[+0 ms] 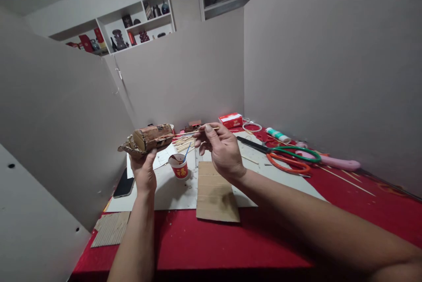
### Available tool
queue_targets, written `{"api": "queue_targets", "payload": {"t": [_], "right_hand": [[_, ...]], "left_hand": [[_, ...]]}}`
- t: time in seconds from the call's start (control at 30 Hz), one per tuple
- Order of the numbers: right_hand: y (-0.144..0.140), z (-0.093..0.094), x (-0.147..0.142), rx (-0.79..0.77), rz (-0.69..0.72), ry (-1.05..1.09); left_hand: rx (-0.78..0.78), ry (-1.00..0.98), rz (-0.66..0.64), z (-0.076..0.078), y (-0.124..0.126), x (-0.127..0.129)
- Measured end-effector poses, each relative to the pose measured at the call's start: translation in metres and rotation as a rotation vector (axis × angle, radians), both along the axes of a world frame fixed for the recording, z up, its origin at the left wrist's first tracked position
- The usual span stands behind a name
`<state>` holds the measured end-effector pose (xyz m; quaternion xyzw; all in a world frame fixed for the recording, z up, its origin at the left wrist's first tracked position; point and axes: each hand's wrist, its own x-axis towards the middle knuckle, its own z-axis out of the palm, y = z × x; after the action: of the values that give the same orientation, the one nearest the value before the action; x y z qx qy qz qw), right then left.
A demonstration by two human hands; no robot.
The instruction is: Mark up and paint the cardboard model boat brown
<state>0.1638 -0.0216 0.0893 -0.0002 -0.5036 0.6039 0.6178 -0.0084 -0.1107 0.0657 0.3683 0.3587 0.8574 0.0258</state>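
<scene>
My left hand (pixel 144 172) holds up a brown cardboard model (pixel 154 136) with a rounded, barrel-like body. Its fingers wrap beneath the model and are partly hidden. My right hand (pixel 224 150) pinches a thin wooden stick (pixel 189 132), whose far end reaches the model's right side; whether it touches cannot be made out. Below and between the hands stands a red and white paper cup (pixel 180 170) with a blue stick (pixel 187 152) leaning in it. A piece of brown cardboard (pixel 216 194) lies flat under my right hand.
Scissors (pixel 280 155) with green and orange handles lie at the right, near a pink-handled tool (pixel 339 162) and a white-and-green bottle (pixel 278 135). A phone (pixel 124 185) and corrugated cardboard (pixel 111 229) lie left. Loose sticks (pixel 183 143) and a red box (pixel 230 120) sit behind. Grey panels enclose the table.
</scene>
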Motion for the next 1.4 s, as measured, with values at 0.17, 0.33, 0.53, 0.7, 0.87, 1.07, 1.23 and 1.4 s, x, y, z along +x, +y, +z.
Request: {"api": "queue_targets", "payload": {"t": [0.17,0.33,0.53,0.7,0.87,1.07,1.23,1.4], "right_hand": [[0.002,-0.002,0.001,0.044,0.008,-0.005],[0.014,-0.004,0.001,0.048,-0.029,-0.005],[-0.003,0.002,0.007,0.129,-0.074,-0.018],[-0.019,0.004,0.014,0.261,-0.105,-0.007],[-0.013,0.002,0.015,0.340,-0.169,0.015],[-0.006,-0.004,0.015,0.399,-0.260,-0.022],[-0.012,-0.014,0.017,0.554,-0.312,-0.041],[-0.020,-0.015,0.021,0.692,-0.282,-0.041]], "left_hand": [[0.012,-0.010,0.021,0.000,0.000,0.000],[0.036,-0.011,0.053,0.002,-0.001,-0.002],[0.056,0.056,0.065,0.002,-0.002,-0.001],[0.057,0.109,0.087,-0.001,-0.003,-0.001],[0.080,0.151,0.116,-0.002,-0.004,-0.001],[0.099,0.134,0.110,-0.001,-0.005,0.000],[0.070,0.136,0.122,-0.003,-0.006,-0.002],[0.056,0.135,0.100,-0.003,-0.007,0.000]]}}
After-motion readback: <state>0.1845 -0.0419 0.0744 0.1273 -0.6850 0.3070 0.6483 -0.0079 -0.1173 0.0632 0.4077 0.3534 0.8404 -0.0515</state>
